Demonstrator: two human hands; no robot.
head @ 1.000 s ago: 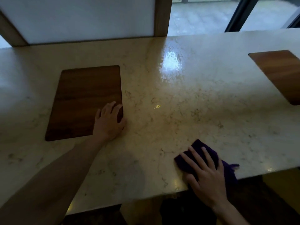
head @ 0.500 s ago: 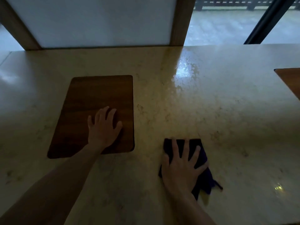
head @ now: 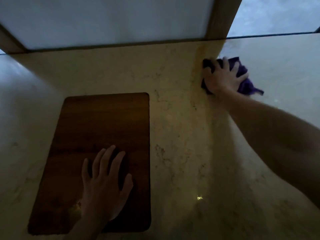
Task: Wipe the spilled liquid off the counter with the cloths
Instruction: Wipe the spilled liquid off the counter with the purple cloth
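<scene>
**Cloth carried to the far edge of the counter**

At upper right of the frame, the right hand (head: pixel 223 76) presses a purple cloth (head: pixel 243 78) flat under spread fingers, near the back of the pale stone counter (head: pixel 180 135) and just below a wooden post (head: pixel 223 16). Half a second ago that hand and cloth lay at lower centre, close to the person. The left hand (head: pixel 105 184) remains flat and empty, fingers spread, on the wooden board (head: pixel 103 122) inset at lower left. Motion blur softens the cloth and fingertips; part of the cloth is hidden beneath the palm. No liquid can be made out in the dim light. A frosted panel (head: pixel 107 19) backs the counter.
</scene>
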